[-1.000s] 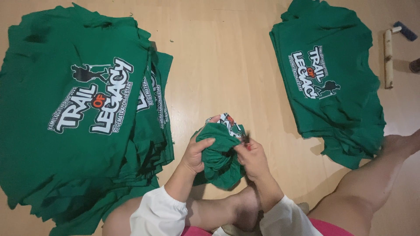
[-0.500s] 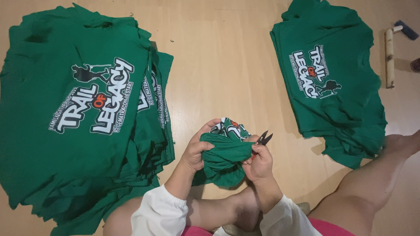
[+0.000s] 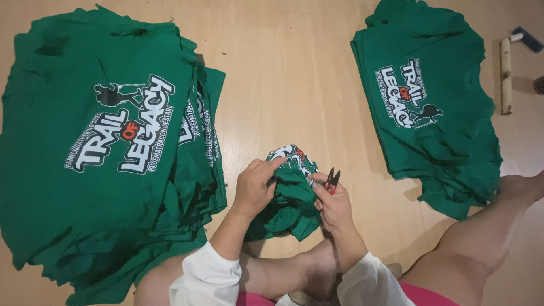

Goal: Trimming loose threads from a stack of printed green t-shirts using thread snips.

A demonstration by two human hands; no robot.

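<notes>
The green shirt (image 3: 289, 198) is bunched on the floor (image 3: 294, 79) between our hands, print end pointing away; our left hand (image 3: 256, 187) pinches it; our right hand (image 3: 334, 205) pinches small snips (image 3: 331, 179); shirt piles lie well apart on both sides.

We note a bunched green cotton T-shirt with a white and orange print (image 3: 289, 195), crumpled, print facing up at its far edge, lying low over the wooden floor. Beside it, small red-handled thread snips (image 3: 331, 180), blades pointing away.
</notes>
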